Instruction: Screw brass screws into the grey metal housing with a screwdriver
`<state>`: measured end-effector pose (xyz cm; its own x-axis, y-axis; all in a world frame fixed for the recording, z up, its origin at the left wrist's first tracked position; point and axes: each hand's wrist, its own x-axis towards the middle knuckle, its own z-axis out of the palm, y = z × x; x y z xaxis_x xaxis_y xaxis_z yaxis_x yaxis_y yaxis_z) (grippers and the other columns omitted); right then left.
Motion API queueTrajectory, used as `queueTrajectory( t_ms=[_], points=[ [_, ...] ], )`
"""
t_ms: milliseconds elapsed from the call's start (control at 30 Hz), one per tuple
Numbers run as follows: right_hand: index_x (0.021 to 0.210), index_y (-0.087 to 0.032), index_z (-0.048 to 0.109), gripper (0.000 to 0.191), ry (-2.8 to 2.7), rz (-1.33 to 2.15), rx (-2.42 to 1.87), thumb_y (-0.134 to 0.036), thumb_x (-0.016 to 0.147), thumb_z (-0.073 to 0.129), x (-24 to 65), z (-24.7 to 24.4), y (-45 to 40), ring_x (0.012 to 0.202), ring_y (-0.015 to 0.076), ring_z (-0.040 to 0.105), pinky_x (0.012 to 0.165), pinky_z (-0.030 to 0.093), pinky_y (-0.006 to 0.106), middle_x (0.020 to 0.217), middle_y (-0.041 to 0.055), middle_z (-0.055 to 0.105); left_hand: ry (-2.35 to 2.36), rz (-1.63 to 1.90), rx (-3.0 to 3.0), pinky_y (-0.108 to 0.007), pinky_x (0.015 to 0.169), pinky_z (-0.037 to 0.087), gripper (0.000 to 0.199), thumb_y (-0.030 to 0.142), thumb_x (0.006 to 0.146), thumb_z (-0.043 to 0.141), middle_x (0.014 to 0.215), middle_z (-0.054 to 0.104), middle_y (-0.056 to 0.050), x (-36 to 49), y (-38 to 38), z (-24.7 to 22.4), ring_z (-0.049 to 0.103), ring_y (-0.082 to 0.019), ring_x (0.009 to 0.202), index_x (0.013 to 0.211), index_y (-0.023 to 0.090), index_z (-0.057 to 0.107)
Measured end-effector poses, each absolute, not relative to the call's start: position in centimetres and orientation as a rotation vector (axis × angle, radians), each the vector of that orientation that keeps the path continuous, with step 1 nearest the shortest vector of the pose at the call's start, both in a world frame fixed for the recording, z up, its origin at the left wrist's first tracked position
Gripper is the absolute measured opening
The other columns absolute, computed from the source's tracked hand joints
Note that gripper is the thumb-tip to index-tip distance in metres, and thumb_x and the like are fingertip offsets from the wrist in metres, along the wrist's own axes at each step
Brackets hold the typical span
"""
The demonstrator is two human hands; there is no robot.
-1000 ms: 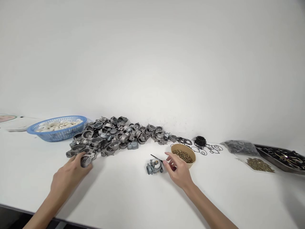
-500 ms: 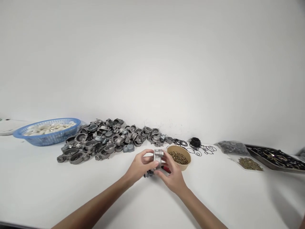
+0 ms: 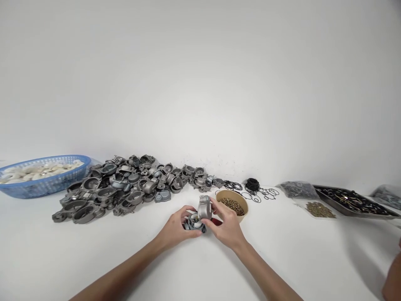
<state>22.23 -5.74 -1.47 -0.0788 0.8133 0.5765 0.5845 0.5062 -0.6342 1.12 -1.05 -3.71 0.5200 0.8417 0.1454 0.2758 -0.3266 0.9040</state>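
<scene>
My right hand (image 3: 226, 222) grips a grey metal carburetor float bowl (image 3: 204, 208) between thumb and fingers, its rounded base facing me. Below it and slightly left, a carburetor body (image 3: 194, 223) with a white float rests on the table. My left hand (image 3: 176, 228) is closed round the left side of that body. The bowl is tilted and overlaps the body's upper right; I cannot tell whether they touch. Something red (image 3: 216, 222) lies mostly hidden under my right hand. Just behind that hand stands a tan bowl (image 3: 245, 213) of small brass-coloured screws.
A heap of grey float bowls (image 3: 134, 196) covers the back left, beside a blue basket (image 3: 46, 188) of white parts. Black rubber rings (image 3: 252, 184) lie behind the tan bowl. Bags (image 3: 297, 190) and a dark tray (image 3: 332, 205) are at right. Another person's arm (image 3: 393, 271) shows at the right edge.
My left hand has left the float bowl and moved down to the carburetor body. The float bowl has turned in my right hand. The view has shifted, and a person's arm shows more at right.
</scene>
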Motion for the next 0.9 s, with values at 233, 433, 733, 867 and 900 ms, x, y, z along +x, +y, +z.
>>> queueTrajectory(
  t_ms=[233, 433, 733, 867, 900],
  points=[
    [0.136, -0.024, 0.053, 0.054, -2.036, 0.211, -1.142, -0.027, 0.084, 0.065, 21.0, -1.3, -5.9, 0.096, 0.0230, 0.060, 0.086, 0.052, 0.039, 0.106, 0.0095, 0.063, 0.780, 0.826, 1.732, -0.036, 0.082, 0.051, 0.082, 0.032, 0.063, 0.084, 0.108, 0.068, -0.009, 1.4, -0.3, -4.8, 0.066, -0.026, 0.095, 0.133, 0.023, 0.042],
    [0.127, -0.025, 0.061, 0.041, -2.041, 0.208, -1.172, -0.032, 0.086, 0.064, 21.1, -1.2, -5.8, 0.099, 0.0221, 0.061, 0.090, 0.050, 0.036, 0.110, 0.0079, 0.064, 0.716, 0.865, 1.670, -0.036, 0.084, 0.051, 0.084, 0.027, 0.063, 0.083, 0.110, 0.066, -0.009, 1.4, 0.1, -5.8, 0.065, -0.025, 0.098, 0.135, 0.024, 0.038],
    [0.118, -0.021, 0.065, 0.036, -2.151, 0.080, -1.586, -0.014, 0.087, 0.047, 22.6, -2.6, -4.9, 0.093, 0.0213, 0.064, 0.078, 0.048, 0.029, 0.102, 0.0071, 0.070, 0.601, 0.810, 1.718, -0.035, 0.088, 0.049, 0.064, 0.025, 0.069, 0.080, 0.112, 0.066, -0.009, 1.2, 0.7, -5.1, 0.063, -0.026, 0.105, 0.123, 0.021, 0.046],
    [0.116, -0.022, 0.065, 0.042, -2.255, -0.144, -1.785, -0.009, 0.080, 0.050, 22.2, -3.4, -4.7, 0.094, 0.0241, 0.064, 0.074, 0.047, 0.029, 0.095, 0.0076, 0.070, 0.574, 0.788, 1.656, -0.034, 0.087, 0.051, 0.066, 0.027, 0.067, 0.083, 0.115, 0.064, -0.010, 0.9, 0.9, -5.1, 0.062, -0.026, 0.107, 0.123, 0.021, 0.048],
    [0.115, -0.022, 0.066, 0.044, -2.268, -0.189, -1.812, -0.007, 0.078, 0.049, 22.0, -3.5, -4.7, 0.095, 0.0243, 0.064, 0.073, 0.046, 0.029, 0.094, 0.0080, 0.070, 0.564, 0.786, 1.648, -0.034, 0.087, 0.051, 0.067, 0.028, 0.067, 0.083, 0.116, 0.064, -0.010, 0.9, 0.9, -5.2, 0.062, -0.026, 0.108, 0.124, 0.020, 0.048]
  ],
)
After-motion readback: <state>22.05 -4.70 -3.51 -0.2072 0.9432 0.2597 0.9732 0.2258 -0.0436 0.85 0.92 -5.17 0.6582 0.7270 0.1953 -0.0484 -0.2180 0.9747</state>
